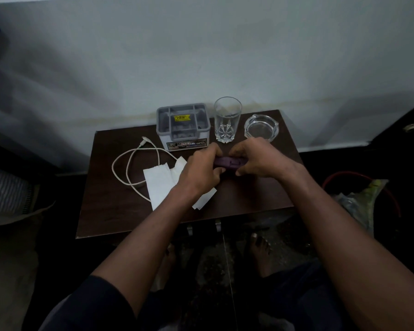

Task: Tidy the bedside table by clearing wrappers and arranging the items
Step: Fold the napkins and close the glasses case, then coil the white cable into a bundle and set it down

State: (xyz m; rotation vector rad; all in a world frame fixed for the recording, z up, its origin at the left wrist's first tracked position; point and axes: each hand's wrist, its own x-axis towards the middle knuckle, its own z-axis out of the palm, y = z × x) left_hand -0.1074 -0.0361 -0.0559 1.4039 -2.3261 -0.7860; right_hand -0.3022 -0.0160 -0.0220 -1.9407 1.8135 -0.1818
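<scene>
Over the middle of the dark wooden bedside table [249, 199], my left hand [201, 170] and my right hand [256, 158] both grip a small purple wrapper [227, 161], one hand at each end. Only its middle shows between my fingers. White paper tissues [160, 185] lie flat on the table under my left wrist. A white charging cable [132, 168] is looped at the table's left side.
Along the back edge stand a grey compartmented organiser box [183, 126], an empty drinking glass [227, 119] and a clear glass ashtray [261, 127]. A wall rises behind. A bin with a bag [363, 194] sits on the floor at the right. My bare feet are below the table.
</scene>
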